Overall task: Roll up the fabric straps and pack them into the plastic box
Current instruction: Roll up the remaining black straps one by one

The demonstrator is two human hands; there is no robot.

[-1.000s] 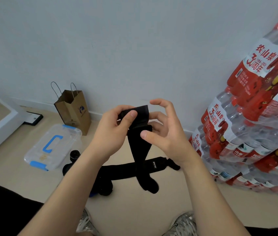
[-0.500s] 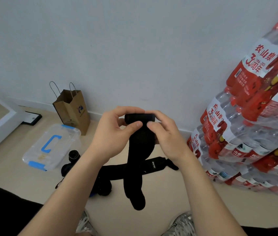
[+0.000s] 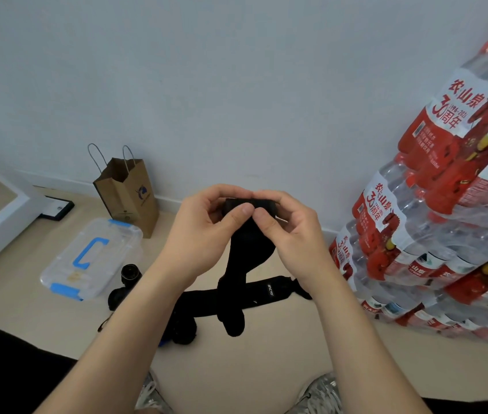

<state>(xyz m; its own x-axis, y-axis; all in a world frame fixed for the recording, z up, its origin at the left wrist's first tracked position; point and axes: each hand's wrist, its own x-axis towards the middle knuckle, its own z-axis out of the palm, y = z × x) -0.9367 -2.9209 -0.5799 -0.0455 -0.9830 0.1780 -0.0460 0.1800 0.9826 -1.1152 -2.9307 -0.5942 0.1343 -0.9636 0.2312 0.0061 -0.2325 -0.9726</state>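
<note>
Drawn up shorter than before, the black strap [image 3: 248,258] is pinched at its rolled top by the left hand [image 3: 207,231] and right hand [image 3: 292,234]. Behind, a second strap [image 3: 266,294] is laid on the floor [image 3: 266,360], partly hidden by the left forearm [image 3: 123,339]. The lidded plastic box [image 3: 111,264], paper bag [image 3: 129,198] and bottle packs [image 3: 416,234] are seen beyond.

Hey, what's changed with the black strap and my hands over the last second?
The right hand, fingers spread a second ago, closed its grip on the top end of the black strap; with the left hand it now pinches that end as a small roll. The hanging tail rose since half a second ago. The other strap on the floor, the plastic box and the paper bag stayed put.
</note>
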